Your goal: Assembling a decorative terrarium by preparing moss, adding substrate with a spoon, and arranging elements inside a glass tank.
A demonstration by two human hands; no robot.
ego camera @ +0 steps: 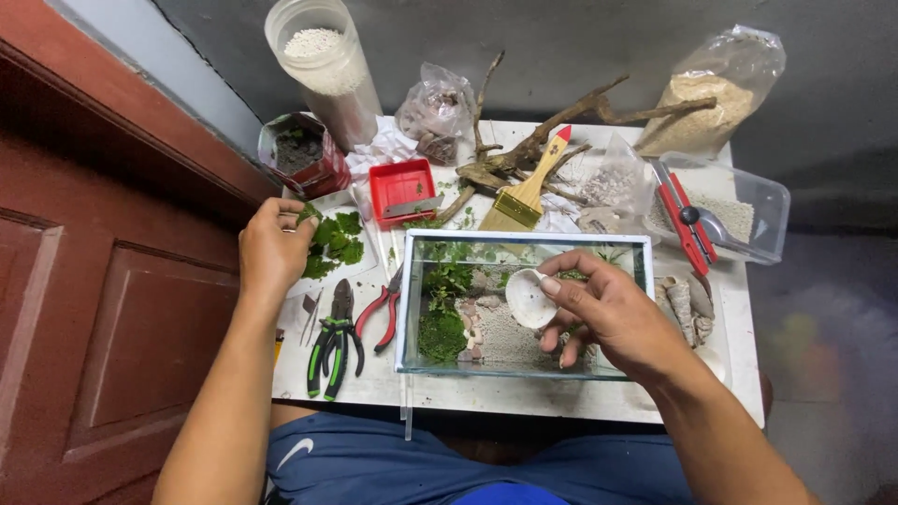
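Seen from the head camera, looking straight down, a person sits at a small white table [561, 397] with both bare hands over it. One right hand [608, 313] reaches into a single rectangular glass tank [406, 309], its thumb and fingers pinched around one pale, rounded shell [527, 297]; the shell sits over the tank's sandy middle, its hollow face turned up and its long axis running roughly from the near edge towards the far edge. One left hand [273, 248], well apart from the tank, has its fingers curled onto a clump of green moss [335, 241] lying on a white sheet. Two pairs of pliers lie between the hands: one with green and black handles [334, 344], one with red handles [382, 313]. At the far side stand one tall clear cylinder of white granules [325, 65], one red square dish [402, 190], one wooden paintbrush [529, 187] with a red tip, one branching piece of driftwood [543, 140], one clear bag of tan sand [716, 89] at the far right, and one clear tub [748, 210] holding red-handled cutters [681, 220].
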